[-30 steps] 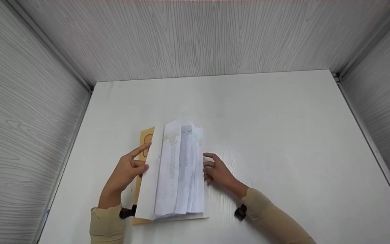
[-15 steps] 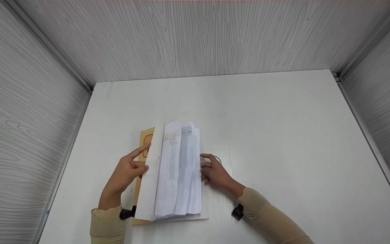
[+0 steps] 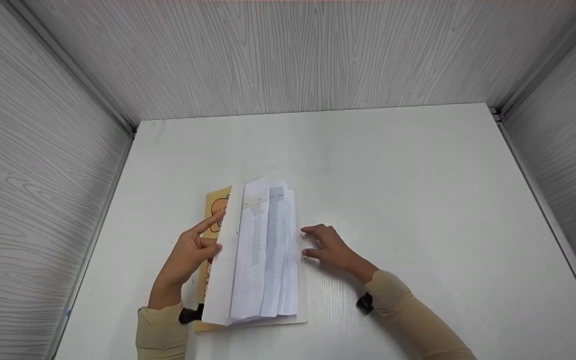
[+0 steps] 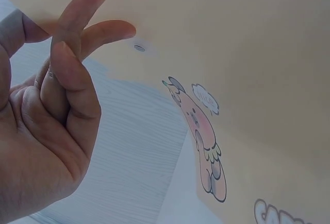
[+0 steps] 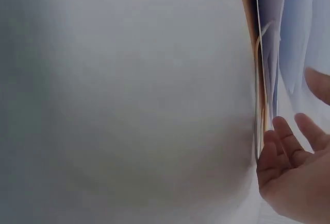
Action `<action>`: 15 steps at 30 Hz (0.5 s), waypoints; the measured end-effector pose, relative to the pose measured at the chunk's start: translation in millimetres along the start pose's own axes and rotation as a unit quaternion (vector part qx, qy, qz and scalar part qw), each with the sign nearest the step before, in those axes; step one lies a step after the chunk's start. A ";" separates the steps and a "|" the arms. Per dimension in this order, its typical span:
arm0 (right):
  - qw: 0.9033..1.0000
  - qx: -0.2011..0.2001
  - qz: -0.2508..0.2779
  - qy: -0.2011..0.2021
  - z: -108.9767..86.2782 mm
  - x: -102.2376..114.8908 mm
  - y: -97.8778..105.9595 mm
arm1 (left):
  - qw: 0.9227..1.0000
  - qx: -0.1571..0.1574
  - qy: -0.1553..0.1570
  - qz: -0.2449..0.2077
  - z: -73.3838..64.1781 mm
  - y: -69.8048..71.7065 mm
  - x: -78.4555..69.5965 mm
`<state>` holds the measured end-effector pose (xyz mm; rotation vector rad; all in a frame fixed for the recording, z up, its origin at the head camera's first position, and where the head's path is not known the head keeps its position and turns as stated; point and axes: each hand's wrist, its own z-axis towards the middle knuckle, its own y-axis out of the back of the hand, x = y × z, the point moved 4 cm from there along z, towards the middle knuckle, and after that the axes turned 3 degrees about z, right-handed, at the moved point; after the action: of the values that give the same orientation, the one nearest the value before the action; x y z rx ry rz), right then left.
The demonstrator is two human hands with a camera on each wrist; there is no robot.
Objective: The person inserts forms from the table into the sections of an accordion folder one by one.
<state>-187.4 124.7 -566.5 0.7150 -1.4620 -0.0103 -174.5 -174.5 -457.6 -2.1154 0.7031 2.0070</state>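
A folder [image 3: 223,280] lies unfolded near the table's front, white inside with a yellow-orange cartoon outside. Printed sheets [image 3: 250,295] fan out over its right part, bent lengthwise. My left hand [image 3: 186,257] pinches the raised left cover, thumb on the white face and index finger stretched along the edge. In the left wrist view, other fingers [image 4: 77,85] curl in front of the cartoon side, near a small metal stud [image 4: 139,48]. Just right of the sheets is my right hand [image 3: 330,247], thumb and fingers spread apart. A thin pale cord [image 5: 257,95] runs along the folder's edge beside its fingers.
White table [image 3: 433,200] extends behind and to the right of the folder. Grey wood-grain panels [image 3: 298,60] stand at the back and both sides. Black wrist devices [image 3: 365,303] sit at both sleeves.
My right hand first shifted left against the sheets, then drew back right, its thumb and fingers parting. The sheets' right edges sit slightly further left. My left hand has barely moved.
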 end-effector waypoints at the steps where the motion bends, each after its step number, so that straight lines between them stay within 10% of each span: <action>1: 1.000 0.004 -0.019 0.004 -0.1 -0.3 0.8 | 1.000 0.000 0.002 -0.002 0.2 -0.9 0.9; 15: 0.990 0.025 -0.139 -0.014 4.2 -6.6 -7.6 | 1.000 -0.001 0.016 -0.009 9.8 -15.8 17.4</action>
<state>-189.1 119.6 -576.0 0.9592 -1.3817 -0.1998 -176.6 -160.6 -478.9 -2.1515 0.6847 1.9693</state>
